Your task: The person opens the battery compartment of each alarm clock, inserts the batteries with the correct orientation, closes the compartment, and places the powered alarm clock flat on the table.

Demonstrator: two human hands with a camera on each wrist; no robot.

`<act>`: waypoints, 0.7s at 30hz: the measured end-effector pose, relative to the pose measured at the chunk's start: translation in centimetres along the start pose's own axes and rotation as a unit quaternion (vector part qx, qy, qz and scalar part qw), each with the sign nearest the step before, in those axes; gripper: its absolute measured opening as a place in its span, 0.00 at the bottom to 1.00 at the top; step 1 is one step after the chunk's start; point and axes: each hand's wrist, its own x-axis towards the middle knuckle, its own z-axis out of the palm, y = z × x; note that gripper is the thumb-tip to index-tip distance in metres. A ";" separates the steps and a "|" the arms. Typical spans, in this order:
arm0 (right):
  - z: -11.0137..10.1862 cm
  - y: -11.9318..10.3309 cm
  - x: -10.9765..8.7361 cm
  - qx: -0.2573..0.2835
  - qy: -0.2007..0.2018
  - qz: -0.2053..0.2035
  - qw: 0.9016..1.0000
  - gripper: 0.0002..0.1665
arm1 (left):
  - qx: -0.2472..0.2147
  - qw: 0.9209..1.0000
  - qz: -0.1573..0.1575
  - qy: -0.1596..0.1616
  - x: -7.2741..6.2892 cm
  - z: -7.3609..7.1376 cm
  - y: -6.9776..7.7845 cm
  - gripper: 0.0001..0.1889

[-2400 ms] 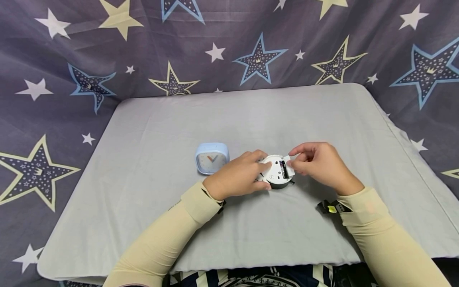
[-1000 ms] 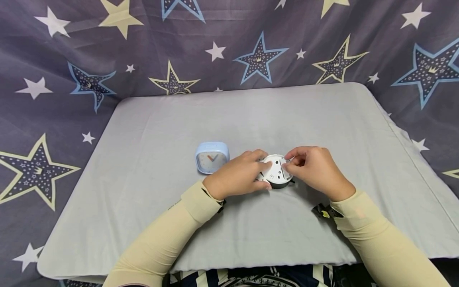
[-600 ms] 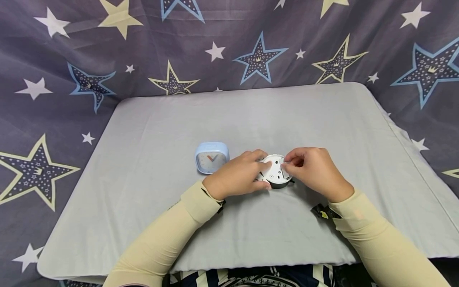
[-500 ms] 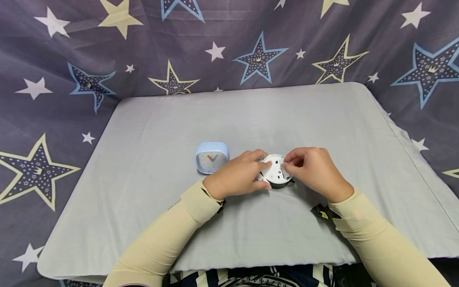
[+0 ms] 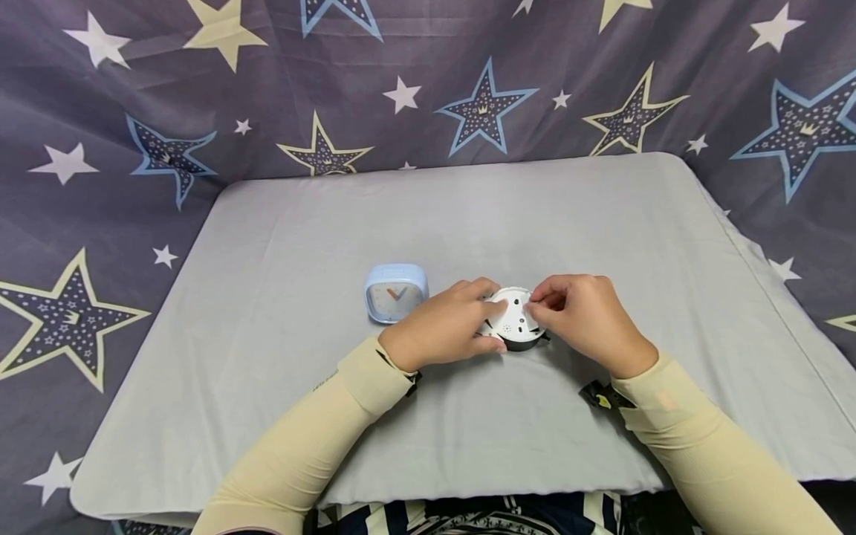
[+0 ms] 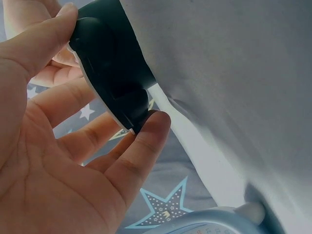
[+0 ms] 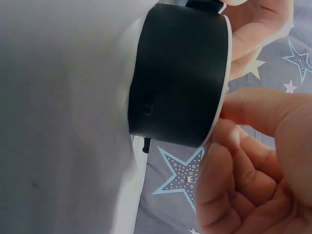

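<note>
A round clock (image 5: 515, 318) with a black body and white back lies face down on the table, its dial hidden. My left hand (image 5: 446, 324) grips it from the left side, thumb on the white back and fingers along the edge. At the right part of the back is a white battery cover (image 5: 531, 318). My right hand (image 5: 583, 316) has its thumb and index finger pinched together at this cover, overlapping part of it. The right wrist view shows the clock's black side wall (image 7: 180, 78) and my curled fingers at its white rim. Batteries are out of sight.
Left of the round clock a light blue square clock (image 5: 396, 296) stands with its dial facing me. Grey cloth covers the table (image 5: 334, 223). A dark curtain (image 5: 428, 44) with star prints hangs behind and at both sides.
Earlier, the battery compartment was uncovered, with a black-wrapped battery showing, and my right hand held the cover at its right. That hand has moved left, and the cover now lies over the compartment.
</note>
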 end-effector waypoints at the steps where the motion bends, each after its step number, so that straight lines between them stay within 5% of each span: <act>1: 0.0 0.0 0.0 0.000 0.000 -0.002 1.000 0.04 | 0.000 1.000 0.000 0.000 0.0 0.0 0.0 0.35; 21: -0.1 -0.2 -0.2 -0.025 -0.009 -0.020 0.999 0.04 | 0.001 1.000 -0.003 -0.002 -0.1 0.0 0.0 0.35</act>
